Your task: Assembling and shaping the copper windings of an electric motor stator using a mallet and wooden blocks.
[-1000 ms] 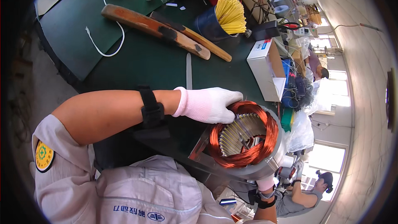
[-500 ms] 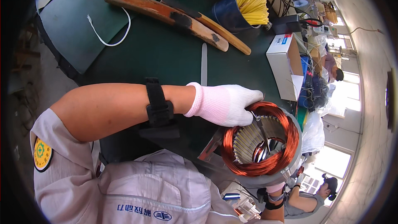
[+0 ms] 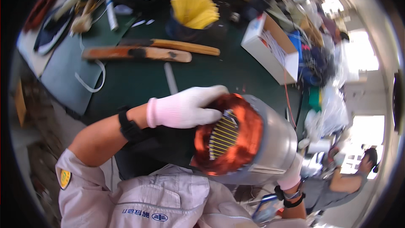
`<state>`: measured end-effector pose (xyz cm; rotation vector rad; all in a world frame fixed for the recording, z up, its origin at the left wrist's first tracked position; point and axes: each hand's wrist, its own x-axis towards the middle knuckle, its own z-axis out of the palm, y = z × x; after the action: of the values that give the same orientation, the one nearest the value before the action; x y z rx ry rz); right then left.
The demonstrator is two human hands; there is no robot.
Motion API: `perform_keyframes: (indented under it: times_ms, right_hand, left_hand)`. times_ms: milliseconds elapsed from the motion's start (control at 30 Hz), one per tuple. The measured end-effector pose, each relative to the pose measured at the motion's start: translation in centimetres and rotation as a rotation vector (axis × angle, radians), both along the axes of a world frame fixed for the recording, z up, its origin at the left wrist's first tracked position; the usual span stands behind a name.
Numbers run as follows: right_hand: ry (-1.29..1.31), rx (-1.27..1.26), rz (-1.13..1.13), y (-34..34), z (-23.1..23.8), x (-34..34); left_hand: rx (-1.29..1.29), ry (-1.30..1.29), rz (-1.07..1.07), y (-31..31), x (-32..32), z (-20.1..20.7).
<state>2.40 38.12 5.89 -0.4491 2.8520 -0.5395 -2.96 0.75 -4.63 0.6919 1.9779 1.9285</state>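
Note:
A motor stator [image 3: 276,133] with a silver metal housing is held tilted in front of my body. Its copper winding [image 3: 249,143] bulges in a ring at the end facing left, with yellow-striped slots [image 3: 223,137] inside the bore. My left hand [image 3: 185,107], in a white and pink glove, curls its thumb and fingers over the upper left rim of the winding. At the housing's lower right end, my gloved right hand [image 3: 292,173] supports the stator; most of its fingers are hidden. Motion blurs the winding.
On the dark green table [image 3: 139,78] lie two wooden sticks [image 3: 139,53] and a flat grey strip [image 3: 170,78]. Behind them stands a dark pot of yellow strips [image 3: 194,10]. A white carton [image 3: 270,50] is at right. Another person [image 3: 346,181] sits farther right.
The stator has turned, so its metal side now shows and its bore faces more to the left. My left hand stays at the winding's rim. The whole view has shifted and rotated.

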Motion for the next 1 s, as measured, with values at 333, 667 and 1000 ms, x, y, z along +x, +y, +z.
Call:
perform_keyframes:
  times_ms: [333, 667, 1000]
  right_hand:
    - [0.315, 0.044, 0.287, 1.1, -2.1, -3.9]
    - [0.434, -0.058, 0.219, 6.2, -4.2, -2.7]
    - [0.439, -0.11, 0.228, 7.5, -4.6, -3.7]
  left_hand:
    - [0.123, -0.439, 0.168, -1.7, 4.9, 0.2]
    - [-0.126, -0.401, 0.108, 2.6, 4.5, 3.7]
    - [-0.204, -0.294, 0.075, 4.8, 5.2, 4.6]
